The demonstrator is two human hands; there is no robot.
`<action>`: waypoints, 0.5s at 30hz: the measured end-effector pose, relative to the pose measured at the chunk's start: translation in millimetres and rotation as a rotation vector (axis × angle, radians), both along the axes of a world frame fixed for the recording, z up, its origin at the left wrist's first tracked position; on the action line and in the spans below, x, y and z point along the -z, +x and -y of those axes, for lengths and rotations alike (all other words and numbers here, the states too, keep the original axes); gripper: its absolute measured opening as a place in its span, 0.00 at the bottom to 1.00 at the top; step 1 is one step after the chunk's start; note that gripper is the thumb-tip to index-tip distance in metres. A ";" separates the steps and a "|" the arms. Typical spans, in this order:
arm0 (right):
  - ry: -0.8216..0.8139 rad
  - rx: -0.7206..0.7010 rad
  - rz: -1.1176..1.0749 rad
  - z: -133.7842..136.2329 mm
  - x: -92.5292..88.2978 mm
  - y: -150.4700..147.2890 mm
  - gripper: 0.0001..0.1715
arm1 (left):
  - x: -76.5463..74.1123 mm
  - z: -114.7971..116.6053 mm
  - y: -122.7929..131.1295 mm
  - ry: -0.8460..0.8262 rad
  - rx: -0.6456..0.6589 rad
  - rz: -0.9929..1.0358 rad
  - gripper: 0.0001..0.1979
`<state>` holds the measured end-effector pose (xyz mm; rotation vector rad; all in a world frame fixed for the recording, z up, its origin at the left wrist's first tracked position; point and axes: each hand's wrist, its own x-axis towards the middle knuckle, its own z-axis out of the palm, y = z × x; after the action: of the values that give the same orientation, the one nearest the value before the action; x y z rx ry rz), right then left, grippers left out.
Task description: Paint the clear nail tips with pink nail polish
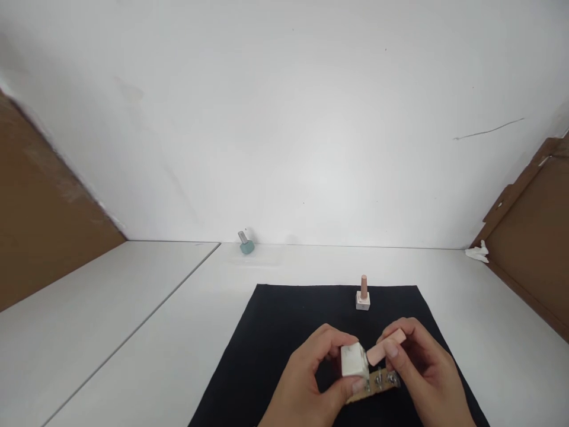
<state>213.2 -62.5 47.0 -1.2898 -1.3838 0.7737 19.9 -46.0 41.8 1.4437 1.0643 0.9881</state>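
My left hand (pixel 306 376) grips the square white bottle (pixel 354 359) of a nail polish, tipped on its side with its neck to the right. The fingers of my right hand (pixel 424 370) are closed on its long pale pink cap (pixel 386 347), which lines up with the neck. Whether the cap is screwed on or slightly apart, I cannot tell. Beneath both hands lies a tan strip (pixel 374 388) bearing small shiny, clear pieces, partly hidden by my left fingers. A second pink-capped nail polish bottle (pixel 363 299) stands upright beyond my hands.
A black mat (pixel 275 332) covers part of the white table (pixel 146 356). At the back, by the white wall, a blue-green bottle with a grey cap (pixel 246 244) leans to one side. Brown panels (pixel 533 237) rise left and right, with a crumpled white scrap (pixel 478 252) at the right corner.
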 end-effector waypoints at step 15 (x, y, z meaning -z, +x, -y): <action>0.157 0.011 0.087 1.6 3.0 3.3 0.17 | -6.0 -0.8 0.7 -0.090 0.024 -0.036 0.12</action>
<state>216.5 -64.1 44.0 -1.2192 -1.4749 0.5953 20.6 -45.2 47.8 1.4023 1.1012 0.8899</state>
